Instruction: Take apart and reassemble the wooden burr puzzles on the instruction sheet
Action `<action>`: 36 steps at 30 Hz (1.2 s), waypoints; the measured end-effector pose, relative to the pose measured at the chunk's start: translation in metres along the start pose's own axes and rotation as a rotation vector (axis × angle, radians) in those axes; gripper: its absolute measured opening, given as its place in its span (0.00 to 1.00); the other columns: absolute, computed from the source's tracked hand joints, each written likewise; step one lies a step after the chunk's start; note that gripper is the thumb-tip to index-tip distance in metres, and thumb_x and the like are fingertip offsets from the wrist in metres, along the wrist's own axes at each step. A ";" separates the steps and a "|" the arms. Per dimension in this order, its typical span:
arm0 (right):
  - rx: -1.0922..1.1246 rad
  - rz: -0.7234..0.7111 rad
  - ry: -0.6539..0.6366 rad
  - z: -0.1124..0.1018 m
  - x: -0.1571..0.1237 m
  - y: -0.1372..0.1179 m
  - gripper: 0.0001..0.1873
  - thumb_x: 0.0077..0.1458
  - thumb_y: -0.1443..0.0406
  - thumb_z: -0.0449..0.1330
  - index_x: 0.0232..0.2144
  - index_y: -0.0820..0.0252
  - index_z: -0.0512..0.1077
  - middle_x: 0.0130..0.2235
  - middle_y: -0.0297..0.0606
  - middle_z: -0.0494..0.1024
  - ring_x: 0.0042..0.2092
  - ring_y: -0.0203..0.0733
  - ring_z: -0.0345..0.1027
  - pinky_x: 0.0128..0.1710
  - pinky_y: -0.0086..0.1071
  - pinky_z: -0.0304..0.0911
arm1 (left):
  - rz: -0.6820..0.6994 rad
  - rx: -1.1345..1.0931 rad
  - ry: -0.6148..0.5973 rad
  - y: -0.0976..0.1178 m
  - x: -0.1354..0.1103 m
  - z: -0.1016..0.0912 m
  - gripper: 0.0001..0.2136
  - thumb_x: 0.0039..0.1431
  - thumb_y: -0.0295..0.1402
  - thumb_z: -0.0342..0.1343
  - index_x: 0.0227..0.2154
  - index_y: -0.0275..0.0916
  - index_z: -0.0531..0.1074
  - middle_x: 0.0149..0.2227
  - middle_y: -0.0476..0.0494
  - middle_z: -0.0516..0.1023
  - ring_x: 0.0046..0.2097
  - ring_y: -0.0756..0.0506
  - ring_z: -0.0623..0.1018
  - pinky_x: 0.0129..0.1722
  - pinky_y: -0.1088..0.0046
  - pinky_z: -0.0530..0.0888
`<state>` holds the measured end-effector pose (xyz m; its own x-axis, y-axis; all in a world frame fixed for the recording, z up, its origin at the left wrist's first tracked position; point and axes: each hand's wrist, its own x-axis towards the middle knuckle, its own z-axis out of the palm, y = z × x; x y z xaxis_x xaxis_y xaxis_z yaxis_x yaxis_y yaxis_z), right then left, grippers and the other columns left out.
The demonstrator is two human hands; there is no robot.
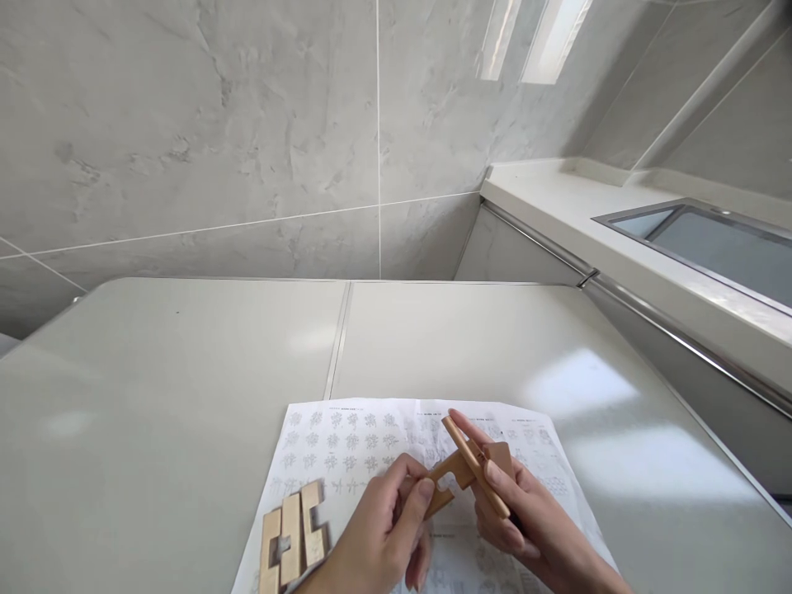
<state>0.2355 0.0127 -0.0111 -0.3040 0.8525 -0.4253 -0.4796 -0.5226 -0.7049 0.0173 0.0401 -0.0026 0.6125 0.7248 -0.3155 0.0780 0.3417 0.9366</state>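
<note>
My left hand (380, 536) and my right hand (525, 516) meet over a printed instruction sheet (359, 445) on the table. Between them is a small cluster of notched wooden puzzle pieces (467, 470). My left thumb and fingers pinch one piece at its lower end. My right fingers are wrapped round a long bar and the block behind it. Three more notched wooden pieces (292, 536) lie side by side on the sheet, just left of my left hand.
The sheet lies on a pale grey table (186, 371) with a seam down its middle. A tiled wall (247, 140) stands behind it. To the right runs a white counter (557, 206) with a steel sink (711, 243).
</note>
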 end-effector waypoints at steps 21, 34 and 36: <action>-0.262 0.004 -0.060 0.014 0.004 0.008 0.39 0.64 0.39 0.66 0.61 0.63 0.78 0.19 0.24 0.64 0.19 0.31 0.45 0.20 0.29 0.42 | 0.044 -0.001 -0.044 0.007 0.001 -0.001 0.24 0.77 0.58 0.47 0.49 0.40 0.69 0.20 0.61 0.61 0.17 0.54 0.60 0.19 0.79 0.60; -0.036 0.055 -0.167 -0.002 0.003 0.009 0.43 0.64 0.30 0.55 0.29 0.64 0.80 0.21 0.33 0.70 0.19 0.28 0.41 0.21 0.29 0.38 | 0.065 0.069 -0.105 0.004 -0.001 -0.002 0.26 0.79 0.56 0.46 0.58 0.37 0.72 0.26 0.52 0.68 0.21 0.52 0.64 0.23 0.75 0.63; -0.087 0.022 -0.153 -0.002 0.003 0.009 0.39 0.64 0.34 0.60 0.27 0.64 0.79 0.20 0.33 0.70 0.19 0.28 0.41 0.21 0.29 0.36 | 0.072 0.082 -0.119 0.005 -0.002 -0.001 0.25 0.80 0.54 0.46 0.59 0.38 0.71 0.26 0.52 0.68 0.22 0.51 0.64 0.24 0.74 0.63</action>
<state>0.2317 0.0108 -0.0197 -0.4386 0.8259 -0.3543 -0.4009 -0.5326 -0.7454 0.0156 0.0415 0.0027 0.7070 0.6682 -0.2316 0.0914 0.2383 0.9669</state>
